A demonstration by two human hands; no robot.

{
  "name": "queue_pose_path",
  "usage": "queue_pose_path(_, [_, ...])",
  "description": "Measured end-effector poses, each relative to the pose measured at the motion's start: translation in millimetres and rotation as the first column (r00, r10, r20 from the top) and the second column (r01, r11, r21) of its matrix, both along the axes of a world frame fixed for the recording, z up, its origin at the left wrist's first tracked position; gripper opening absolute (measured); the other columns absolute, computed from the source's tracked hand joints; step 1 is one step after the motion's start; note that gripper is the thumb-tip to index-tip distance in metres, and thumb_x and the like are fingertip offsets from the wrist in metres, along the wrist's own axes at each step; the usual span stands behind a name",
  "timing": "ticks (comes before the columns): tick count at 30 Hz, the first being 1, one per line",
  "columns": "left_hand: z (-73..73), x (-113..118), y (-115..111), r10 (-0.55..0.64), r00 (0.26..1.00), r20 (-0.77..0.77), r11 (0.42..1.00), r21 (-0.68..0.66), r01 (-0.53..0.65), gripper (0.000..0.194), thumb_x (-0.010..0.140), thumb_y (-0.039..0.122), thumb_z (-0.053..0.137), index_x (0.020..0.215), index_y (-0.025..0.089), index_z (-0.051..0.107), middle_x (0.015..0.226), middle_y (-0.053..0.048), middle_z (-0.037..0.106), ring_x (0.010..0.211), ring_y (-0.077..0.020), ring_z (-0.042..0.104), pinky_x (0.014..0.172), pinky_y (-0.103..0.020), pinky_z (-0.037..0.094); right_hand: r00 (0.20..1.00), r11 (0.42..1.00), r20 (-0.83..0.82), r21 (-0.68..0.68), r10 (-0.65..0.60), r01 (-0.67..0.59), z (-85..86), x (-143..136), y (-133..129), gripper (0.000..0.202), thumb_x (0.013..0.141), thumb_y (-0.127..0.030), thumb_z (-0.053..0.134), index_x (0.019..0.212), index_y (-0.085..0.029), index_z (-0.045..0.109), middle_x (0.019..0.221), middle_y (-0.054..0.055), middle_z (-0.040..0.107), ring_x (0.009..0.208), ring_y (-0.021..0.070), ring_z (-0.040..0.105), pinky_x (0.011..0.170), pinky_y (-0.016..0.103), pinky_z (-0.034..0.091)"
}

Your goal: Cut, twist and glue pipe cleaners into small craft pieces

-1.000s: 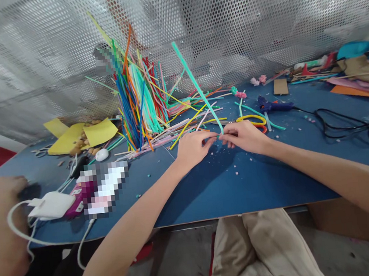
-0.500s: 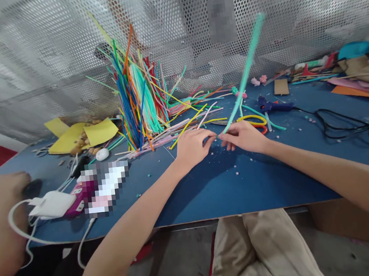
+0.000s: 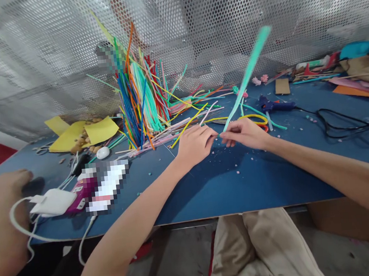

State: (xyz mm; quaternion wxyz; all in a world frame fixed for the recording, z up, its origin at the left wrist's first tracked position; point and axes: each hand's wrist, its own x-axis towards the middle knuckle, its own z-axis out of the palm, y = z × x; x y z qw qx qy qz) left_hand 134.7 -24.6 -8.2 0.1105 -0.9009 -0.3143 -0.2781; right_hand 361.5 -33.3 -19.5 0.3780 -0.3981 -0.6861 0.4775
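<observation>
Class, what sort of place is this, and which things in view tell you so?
Probably a shared craft workspace: bundled pipe cleaners, a glue gun and yellow sheets lie about the blue table.

Mint green colours the stem (image 3: 247, 78) rising from the hands (image 3: 211, 139), above a plain blue worktop (image 3: 210, 192). Beyond and left of them, the upright bundle (image 3: 144, 98) mixes blue, orange, mint and red; farther left, the paper sheets (image 3: 101, 131) are yellow. Right of them, the glue gun (image 3: 275, 105) is dark purple-blue, its cord (image 3: 325, 127) black.
</observation>
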Motion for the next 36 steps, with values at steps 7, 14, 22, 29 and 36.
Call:
queue_pose_path(7, [2.6, 0.2, -2.5, -0.03, 0.998, -0.046, 0.992, 0.12, 0.035, 0.021, 0.103, 0.028, 0.048, 0.1, 0.022, 0.068, 0.094, -0.004, 0.072, 0.093, -0.0178, 0.062, 0.087, -0.033, 0.045, 0.989, 0.981, -0.148, -0.19, 0.005, -0.033, 8.0, 0.9, -2.2, 0.033, 0.076, -0.049, 0.08, 0.071, -0.017, 0.072, 0.073, 0.006, 0.075, 0.055, 0.0113, 0.063, 0.049, 0.024, 0.048])
queue_pose_path(14, [10.9, -4.9, -4.5, -0.078, 0.995, -0.066, 0.948, 0.305, 0.094, 0.019, 0.101, 0.019, 0.051, 0.103, 0.024, 0.069, 0.096, 0.0, 0.075, 0.088, -0.0156, 0.061, 0.08, -0.032, 0.041, 0.949, 0.888, -0.312, -0.427, 0.033, -0.171, 11.7, 1.6, -4.5, 0.036, 0.08, -0.048, 0.08, 0.082, -0.013, 0.074, 0.07, 0.005, 0.07, 0.054, 0.007, 0.058, 0.049, 0.019, 0.043])
queue_pose_path(22, [10.0, -12.3, -2.0, -0.22, 0.97, -0.103, 0.858, 0.453, 0.243, 0.025, 0.099, 0.014, 0.053, 0.11, 0.027, 0.072, 0.107, 0.004, 0.077, 0.093, -0.0137, 0.062, 0.084, -0.031, 0.045, 0.935, 0.757, -0.326, -0.573, 0.139, -0.313, 15.3, 3.7, -5.6, 0.033, 0.078, -0.042, 0.082, 0.075, -0.011, 0.069, 0.059, -0.001, 0.058, 0.047, 0.003, 0.045, 0.041, 0.016, 0.031])
queue_pose_path(29, [15.3, -18.3, 2.0, -0.147, 0.987, -0.066, 0.905, 0.394, 0.161, 0.024, 0.099, 0.025, 0.059, 0.12, 0.032, 0.07, 0.114, 0.005, 0.076, 0.097, -0.0142, 0.065, 0.091, -0.033, 0.045, 0.924, 0.886, -0.353, -0.369, 0.144, -0.279, 12.4, 0.0, -10.0, 0.031, 0.086, -0.043, 0.075, 0.08, -0.014, 0.066, 0.061, -0.005, 0.05, 0.045, 0.0022, 0.033, 0.042, 0.019, 0.024])
queue_pose_path(36, [11.5, -11.4, 4.3, -0.076, 0.994, -0.075, 0.996, 0.03, 0.078, 0.029, 0.102, 0.042, 0.053, 0.117, 0.028, 0.073, 0.107, 0.0, 0.078, 0.094, -0.0155, 0.071, 0.083, -0.029, 0.047, 0.984, 0.987, 0.178, 0.159, -0.006, -0.023, 14.1, 3.6, -7.4, 0.034, 0.089, -0.047, 0.067, 0.071, -0.019, 0.063, 0.058, -0.003, 0.054, 0.052, 0.0084, 0.041, 0.051, 0.026, 0.031])
